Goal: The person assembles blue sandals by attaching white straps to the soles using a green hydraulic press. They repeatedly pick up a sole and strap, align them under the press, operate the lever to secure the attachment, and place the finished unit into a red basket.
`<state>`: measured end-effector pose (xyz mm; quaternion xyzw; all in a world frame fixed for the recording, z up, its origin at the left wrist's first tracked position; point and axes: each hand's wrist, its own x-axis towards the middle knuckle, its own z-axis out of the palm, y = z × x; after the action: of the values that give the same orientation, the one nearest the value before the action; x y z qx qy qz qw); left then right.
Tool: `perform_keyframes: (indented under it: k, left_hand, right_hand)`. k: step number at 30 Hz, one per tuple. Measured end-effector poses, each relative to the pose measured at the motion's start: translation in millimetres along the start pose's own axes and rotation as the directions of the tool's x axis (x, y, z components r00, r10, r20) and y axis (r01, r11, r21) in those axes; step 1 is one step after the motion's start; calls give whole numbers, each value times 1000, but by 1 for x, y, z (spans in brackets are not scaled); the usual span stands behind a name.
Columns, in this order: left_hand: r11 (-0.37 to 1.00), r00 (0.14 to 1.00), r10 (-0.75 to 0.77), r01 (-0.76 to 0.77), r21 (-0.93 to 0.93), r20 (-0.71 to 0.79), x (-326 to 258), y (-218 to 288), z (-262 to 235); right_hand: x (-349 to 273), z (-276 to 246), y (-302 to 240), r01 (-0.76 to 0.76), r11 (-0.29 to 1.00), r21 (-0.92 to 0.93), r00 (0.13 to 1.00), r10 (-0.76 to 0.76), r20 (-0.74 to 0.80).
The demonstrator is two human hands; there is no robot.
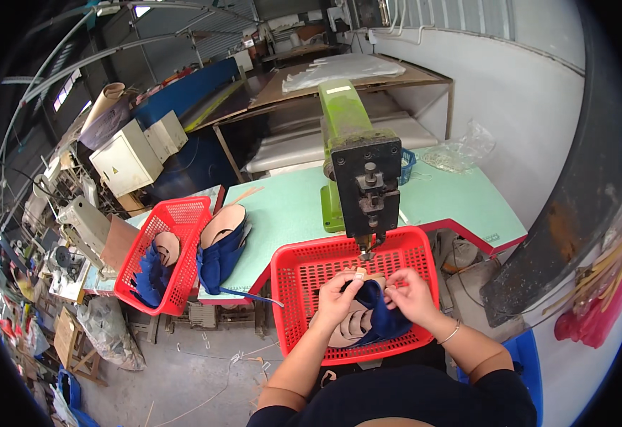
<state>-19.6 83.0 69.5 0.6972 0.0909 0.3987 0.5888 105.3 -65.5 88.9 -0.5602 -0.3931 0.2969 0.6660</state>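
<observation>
In front of me, over the near red plastic basket point(284, 299), my left hand point(339, 293) pinches the beige end of a blue shoe upper, thumb on top. A small pale square shows at the thumb tip. My right hand point(412, 295) is closed at the piece's right side, fingertips pressed together; what lies between them is too small to make out. Blue shoe uppers with beige lining point(389, 322) lie in the basket beneath both hands. Just beyond my fingertips is the lower end of a green sewing-type machine with a black head point(365, 186).
On the pale green tabletop point(282, 213) sits a stack of blue and beige uppers point(224, 242). Left of it, another red basket point(190, 213) holds more. A small blue basket point(407, 167) and a clear plastic bag point(460, 153) lie behind the machine. A dark post point(560, 206) stands right.
</observation>
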Motion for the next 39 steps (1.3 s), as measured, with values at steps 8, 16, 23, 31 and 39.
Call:
perform_keyframes:
  k: [8, 16, 23, 31, 39]
  left_hand:
    - [1000, 998, -10, 8, 22, 66, 9, 14, 16]
    - [990, 968, -142, 137, -38, -207, 25, 44, 37]
    - [972, 950, -232, 217, -89, -211, 25, 50, 37]
    - [964, 953, -233, 200, -175, -193, 25, 46, 35]
    - [948, 951, -231, 173, -266, -205, 24, 46, 32]
  right_hand:
    - [18, -39, -10, -192, 977, 98, 964, 169, 204]
    - [44, -53, -51, -92, 992, -84, 992, 98, 81]
    - [52, -53, -59, -87, 989, -118, 991, 98, 86]
    - [57, -56, -58, -107, 992, -65, 986, 115, 125]
    - [60, -51, -65, -83, 993, -89, 983, 96, 158]
